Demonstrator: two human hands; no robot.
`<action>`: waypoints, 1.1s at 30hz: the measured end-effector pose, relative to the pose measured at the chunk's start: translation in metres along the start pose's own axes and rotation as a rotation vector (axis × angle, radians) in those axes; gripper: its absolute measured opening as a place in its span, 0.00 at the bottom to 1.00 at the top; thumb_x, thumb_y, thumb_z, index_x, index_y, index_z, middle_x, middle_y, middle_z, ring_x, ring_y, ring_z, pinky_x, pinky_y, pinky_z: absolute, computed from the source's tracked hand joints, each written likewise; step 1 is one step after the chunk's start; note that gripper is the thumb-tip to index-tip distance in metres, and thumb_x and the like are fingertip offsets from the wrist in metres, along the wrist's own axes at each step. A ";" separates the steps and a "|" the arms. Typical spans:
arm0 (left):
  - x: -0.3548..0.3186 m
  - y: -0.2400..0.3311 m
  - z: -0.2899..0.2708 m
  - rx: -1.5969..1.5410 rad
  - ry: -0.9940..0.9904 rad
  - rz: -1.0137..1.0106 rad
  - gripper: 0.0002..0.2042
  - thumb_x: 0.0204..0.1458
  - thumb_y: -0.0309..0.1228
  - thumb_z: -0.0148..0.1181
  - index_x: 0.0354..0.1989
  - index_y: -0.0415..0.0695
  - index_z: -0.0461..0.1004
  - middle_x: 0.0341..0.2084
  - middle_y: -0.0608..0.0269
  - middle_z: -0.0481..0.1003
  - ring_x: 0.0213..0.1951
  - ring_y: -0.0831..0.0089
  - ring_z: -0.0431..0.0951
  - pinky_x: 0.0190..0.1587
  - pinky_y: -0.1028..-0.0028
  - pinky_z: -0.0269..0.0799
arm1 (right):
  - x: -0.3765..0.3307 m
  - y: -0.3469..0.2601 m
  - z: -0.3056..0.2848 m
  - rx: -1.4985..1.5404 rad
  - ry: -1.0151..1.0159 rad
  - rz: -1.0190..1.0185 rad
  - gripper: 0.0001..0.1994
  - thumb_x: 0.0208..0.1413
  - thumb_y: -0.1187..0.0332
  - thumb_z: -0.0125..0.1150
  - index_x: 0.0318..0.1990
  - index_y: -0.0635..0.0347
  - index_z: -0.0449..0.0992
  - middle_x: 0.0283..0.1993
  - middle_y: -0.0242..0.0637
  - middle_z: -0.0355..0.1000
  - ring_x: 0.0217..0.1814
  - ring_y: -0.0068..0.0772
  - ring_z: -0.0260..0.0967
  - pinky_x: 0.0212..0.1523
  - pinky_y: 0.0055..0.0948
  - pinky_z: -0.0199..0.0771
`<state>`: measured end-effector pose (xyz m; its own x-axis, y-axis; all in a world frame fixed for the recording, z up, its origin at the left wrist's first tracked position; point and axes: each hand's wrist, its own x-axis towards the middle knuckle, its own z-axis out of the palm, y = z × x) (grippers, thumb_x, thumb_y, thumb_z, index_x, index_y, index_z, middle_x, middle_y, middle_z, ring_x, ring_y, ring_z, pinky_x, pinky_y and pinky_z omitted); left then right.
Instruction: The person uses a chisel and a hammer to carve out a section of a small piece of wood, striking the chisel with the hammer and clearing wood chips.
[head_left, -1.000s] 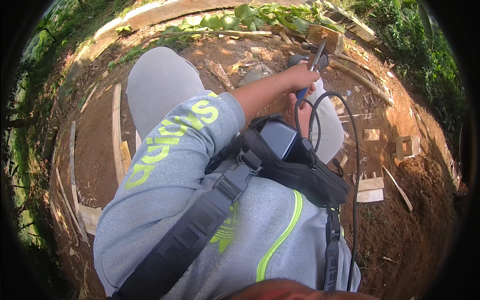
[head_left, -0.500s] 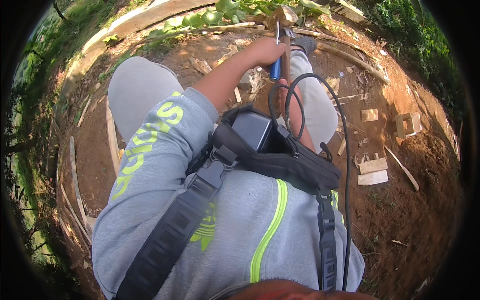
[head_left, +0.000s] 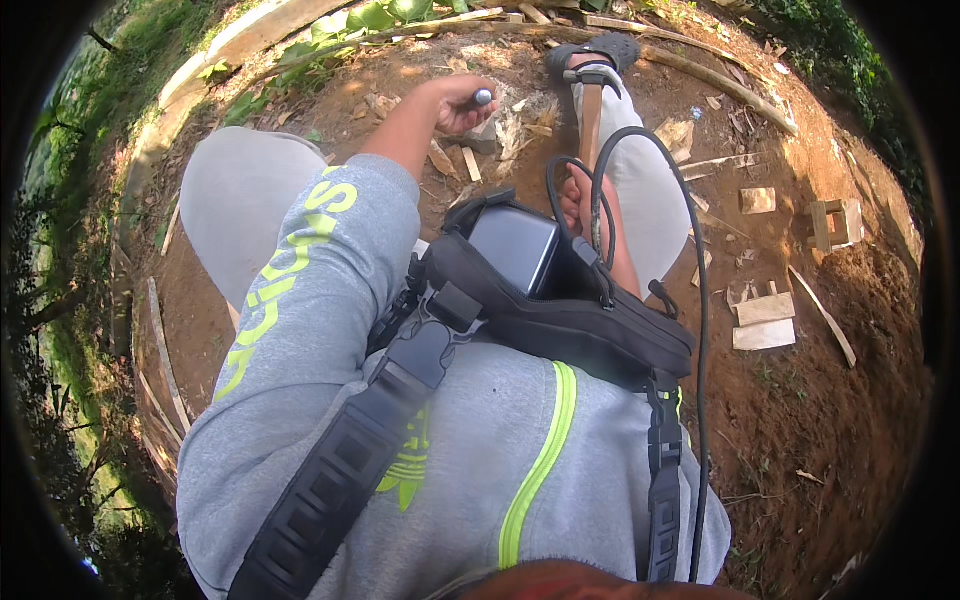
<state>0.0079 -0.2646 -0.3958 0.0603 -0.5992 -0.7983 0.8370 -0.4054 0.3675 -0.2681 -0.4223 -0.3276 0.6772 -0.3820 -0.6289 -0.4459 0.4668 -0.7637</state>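
Observation:
My left hand (head_left: 462, 106) is closed around a blue-handled tool (head_left: 483, 97) with a rounded butt. Only the butt end shows now, pointing up at me, so its shaft is hidden. On the right, my right hand (head_left: 577, 198) grips the lower part of a hammer's wooden handle (head_left: 590, 125). The dark hammer head (head_left: 593, 76) is at the far end of the handle, just in front of my shoe (head_left: 610, 50). Part of my right hand is behind a black cable (head_left: 597, 200).
A grey stone (head_left: 482, 137) and splintered wood (head_left: 512, 140) lie on brown soil between my legs. Small boards (head_left: 764, 322) and a wooden block (head_left: 836, 225) are at the right. Long poles (head_left: 715, 88) lie across the far side, near green leaves. A black chest pouch (head_left: 570, 320) hangs before me.
My left hand has moved left and toward me, away from the hammer, and its tool has turned end-on. The hammer has shifted slightly right. The pale wood chunk beyond it is out of sight.

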 end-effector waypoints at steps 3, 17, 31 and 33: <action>0.014 -0.003 -0.013 -0.022 0.010 -0.082 0.12 0.66 0.37 0.56 0.43 0.38 0.74 0.20 0.67 0.80 0.14 0.83 0.77 0.15 0.88 0.76 | 0.005 -0.002 0.003 -0.024 0.000 0.036 0.13 0.71 0.56 0.62 0.46 0.52 0.65 0.25 0.22 0.58 0.17 0.17 0.53 0.16 0.25 0.55; 0.020 0.006 0.015 0.483 0.312 0.152 0.19 0.67 0.45 0.58 0.58 0.45 0.78 0.53 0.47 0.80 0.47 0.67 0.86 0.45 0.68 0.87 | 0.010 0.007 0.017 -0.284 0.031 -0.111 0.13 0.68 0.58 0.64 0.45 0.57 0.73 0.27 0.23 0.63 0.23 0.16 0.56 0.21 0.24 0.57; 0.009 0.008 0.022 1.441 0.500 0.604 0.19 0.58 0.44 0.59 0.49 0.43 0.83 0.46 0.45 0.83 0.50 0.46 0.83 0.54 0.53 0.77 | 0.014 0.006 0.017 -0.155 -0.041 -0.096 0.11 0.70 0.65 0.61 0.52 0.57 0.69 0.26 0.23 0.62 0.18 0.15 0.56 0.17 0.22 0.56; 0.006 0.009 0.024 1.419 0.489 0.594 0.20 0.57 0.44 0.59 0.49 0.43 0.83 0.46 0.45 0.83 0.50 0.46 0.83 0.54 0.54 0.77 | 0.010 0.002 0.019 -0.174 -0.014 -0.077 0.11 0.70 0.65 0.62 0.51 0.57 0.69 0.26 0.23 0.62 0.18 0.15 0.56 0.17 0.22 0.56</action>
<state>0.0025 -0.2886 -0.3859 0.5673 -0.7429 -0.3554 -0.5023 -0.6541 0.5655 -0.2507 -0.4102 -0.3325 0.7209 -0.3997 -0.5662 -0.4858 0.2914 -0.8241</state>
